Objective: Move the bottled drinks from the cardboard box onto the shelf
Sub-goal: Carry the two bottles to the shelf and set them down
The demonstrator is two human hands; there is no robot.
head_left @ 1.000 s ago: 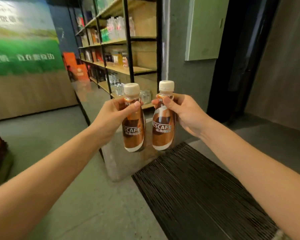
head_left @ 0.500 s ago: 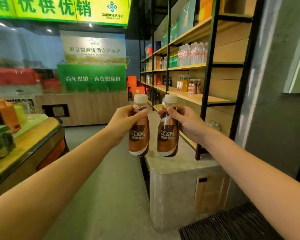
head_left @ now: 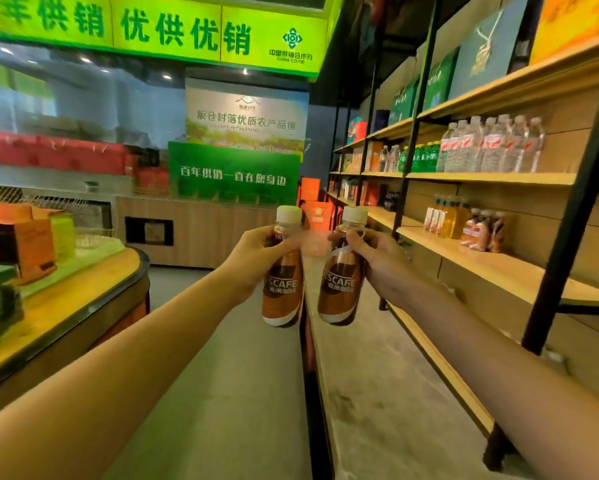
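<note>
Left bottle (head_left: 283,284) is sitting in the left hand (head_left: 253,261), right bottle (head_left: 341,284) just beside it in the right hand (head_left: 382,266). Shelf (head_left: 481,265) is running along the right, carrying bottled drinks (head_left: 481,232) beyond the hands. Worktop (head_left: 83,289) is lying left, bearing boxes (head_left: 31,247).

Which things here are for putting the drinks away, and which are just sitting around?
For the job: left coffee bottle in left hand; right coffee bottle in right hand; shelf.
Just around: water bottles; green banner; orange box.
</note>
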